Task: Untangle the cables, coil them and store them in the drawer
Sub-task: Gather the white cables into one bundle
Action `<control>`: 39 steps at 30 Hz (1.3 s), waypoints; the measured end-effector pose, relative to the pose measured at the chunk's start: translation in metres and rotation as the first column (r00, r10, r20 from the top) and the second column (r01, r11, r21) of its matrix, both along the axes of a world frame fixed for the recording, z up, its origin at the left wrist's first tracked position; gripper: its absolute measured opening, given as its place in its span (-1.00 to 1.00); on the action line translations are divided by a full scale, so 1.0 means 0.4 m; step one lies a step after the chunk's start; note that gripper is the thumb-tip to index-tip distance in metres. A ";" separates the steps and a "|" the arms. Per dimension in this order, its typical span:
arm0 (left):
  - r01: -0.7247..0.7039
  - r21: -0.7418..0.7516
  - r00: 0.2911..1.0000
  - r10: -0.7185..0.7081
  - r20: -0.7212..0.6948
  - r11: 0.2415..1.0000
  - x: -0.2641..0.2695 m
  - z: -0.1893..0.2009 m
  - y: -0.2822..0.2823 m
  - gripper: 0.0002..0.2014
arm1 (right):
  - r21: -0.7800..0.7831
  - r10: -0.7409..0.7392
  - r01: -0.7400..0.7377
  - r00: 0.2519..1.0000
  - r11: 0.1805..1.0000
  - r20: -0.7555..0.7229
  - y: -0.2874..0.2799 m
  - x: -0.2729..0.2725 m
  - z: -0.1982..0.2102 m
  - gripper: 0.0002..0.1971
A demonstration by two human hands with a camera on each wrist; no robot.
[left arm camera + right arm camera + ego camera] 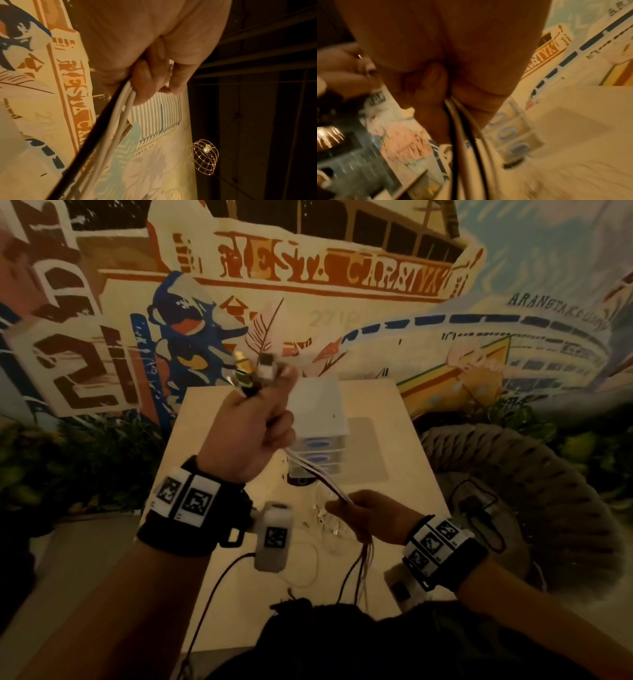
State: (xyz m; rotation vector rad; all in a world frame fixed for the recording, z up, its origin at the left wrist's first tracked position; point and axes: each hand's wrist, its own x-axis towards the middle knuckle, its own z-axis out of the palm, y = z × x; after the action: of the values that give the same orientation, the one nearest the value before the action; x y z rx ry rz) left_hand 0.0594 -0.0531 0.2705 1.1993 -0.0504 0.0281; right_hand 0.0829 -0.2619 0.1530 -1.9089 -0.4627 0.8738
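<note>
With my left hand (251, 429) fisted round the plug ends of the white and black cables (317, 474) at frame centre and my right hand (368, 517) pinching them lower, I'd slide down slowly, keeping tension even, toward the small white drawer unit (320, 419).

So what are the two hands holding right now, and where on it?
Both hold the cables: the left hand grips them just below the connector ends, the right hand farther down their length.
</note>
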 end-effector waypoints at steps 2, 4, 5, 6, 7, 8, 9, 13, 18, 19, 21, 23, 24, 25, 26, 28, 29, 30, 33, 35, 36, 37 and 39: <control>-0.019 0.018 0.998 0.020 -0.060 1.000 0.001 -0.012 0.018 -0.62 | -0.063 -0.032 0.026 0.995 0.998 -0.095 -0.048 -0.016 -0.095 -0.48; -0.030 0.024 0.991 0.033 -0.129 0.999 -0.003 -0.030 0.031 -0.52 | -0.128 -0.048 0.031 0.989 0.991 -0.137 -0.098 -0.044 -0.174 -0.48; -0.028 0.015 0.988 0.030 -0.149 0.999 -0.006 -0.039 0.037 -0.51 | -0.168 -0.055 0.030 0.987 0.985 -0.149 -0.121 -0.061 -0.204 -0.48; -0.028 0.006 0.986 0.029 -0.163 1.000 -0.010 -0.049 0.042 -0.51 | -0.223 -0.052 0.017 0.987 0.975 -0.152 -0.143 -0.077 -0.233 -0.49; -0.029 0.002 0.984 0.029 -0.176 1.000 -0.012 -0.059 0.048 -0.50 | -0.294 -0.036 -0.007 0.989 0.956 -0.143 -0.165 -0.092 -0.260 -0.50; -0.030 0.002 0.982 0.029 -0.188 1.000 -0.012 -0.070 0.052 -0.50 | -0.365 -0.018 -0.033 0.991 0.930 -0.136 -0.183 -0.104 -0.285 -0.50; -0.028 0.003 0.979 0.028 -0.203 1.000 -0.013 -0.082 0.053 -0.50 | -0.416 -0.006 -0.054 0.990 0.908 -0.142 -0.201 -0.114 -0.305 -0.51; 0.003 0.021 0.961 0.003 -0.276 1.000 -0.017 -0.144 0.041 -0.50 | -0.460 0.068 -0.146 0.981 0.876 -0.182 -0.266 -0.132 -0.379 -0.60; -0.011 0.020 0.932 0.017 -0.363 1.000 -0.030 -0.212 0.028 -0.49 | -0.409 0.189 -0.265 0.958 0.873 -0.217 -0.286 -0.130 -0.414 -0.58; -0.012 0.015 0.925 0.017 -0.380 1.000 -0.033 -0.223 0.027 -0.49 | -0.376 0.185 -0.255 0.959 0.891 -0.213 -0.273 -0.114 -0.400 -0.56; -0.014 -0.001 0.912 0.013 -0.409 1.000 -0.038 -0.244 0.026 -0.50 | -0.318 0.155 -0.194 0.977 0.928 -0.144 -0.241 -0.058 -0.368 -0.70; -0.036 -0.016 0.898 0.025 -0.439 0.999 -0.044 -0.262 0.024 -0.50 | -0.261 0.047 -0.055 0.998 0.964 -0.036 -0.206 0.014 -0.346 -0.90; -0.050 -0.022 0.890 0.035 -0.454 0.998 -0.047 -0.270 0.022 -0.50 | -0.240 -0.007 0.013 1.000 0.971 0.024 -0.188 0.051 -0.337 -0.93; -0.064 -0.027 0.883 0.044 -0.468 0.998 -0.050 -0.277 0.021 -0.50 | -0.225 -0.048 0.068 0.994 0.972 0.093 -0.170 0.088 -0.332 -0.92; -0.076 -0.032 0.876 0.052 -0.480 0.997 -0.053 -0.284 0.021 -0.50 | -0.237 -0.066 0.107 0.983 0.966 0.172 -0.148 0.123 -0.326 -0.92; -0.097 -0.038 0.866 0.066 -0.495 0.995 -0.058 -0.297 0.023 -0.50 | -0.292 -0.059 0.161 0.942 0.943 0.330 -0.107 0.193 -0.328 -0.90; -0.107 -0.039 0.862 0.073 -0.502 0.993 -0.060 -0.303 0.027 -0.50 | -0.307 -0.045 0.180 0.916 0.935 0.399 -0.086 0.225 -0.335 -0.86; -0.117 -0.039 0.856 0.081 -0.510 0.992 -0.062 -0.307 0.031 -0.51 | -0.307 -0.021 0.177 0.893 0.935 0.449 -0.065 0.254 -0.343 -0.81; -0.143 -0.043 0.839 0.098 -0.535 0.989 -0.069 -0.320 0.042 -0.51 | -0.402 0.189 0.046 0.830 0.915 0.525 0.002 0.312 -0.383 -0.65; -0.154 -0.042 0.830 0.106 -0.548 0.987 -0.075 -0.330 0.047 -0.52 | -0.600 0.394 -0.039 0.787 0.799 0.474 0.039 0.331 -0.404 -0.61; -0.159 -0.040 0.827 0.111 -0.552 0.986 -0.079 -0.335 0.049 -0.52 | -0.689 0.480 -0.069 0.767 0.722 0.426 0.052 0.337 -0.412 -0.61; -0.163 -0.039 0.824 0.115 -0.555 0.986 -0.083 -0.338 0.051 -0.52 | -0.748 0.539 -0.086 0.747 0.658 0.388 0.061 0.342 -0.418 -0.62; -0.174 -0.036 0.819 0.125 -0.561 0.984 -0.091 -0.343 0.058 -0.52 | -0.789 0.589 -0.098 0.722 0.607 0.363 0.069 0.353 -0.421 -0.63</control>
State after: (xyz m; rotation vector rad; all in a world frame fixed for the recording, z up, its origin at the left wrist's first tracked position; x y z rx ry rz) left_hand 0.0232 -0.0299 0.1332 1.0830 0.5592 -0.1827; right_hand 0.2242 -0.2342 -0.0156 -2.9531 -1.0517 0.7377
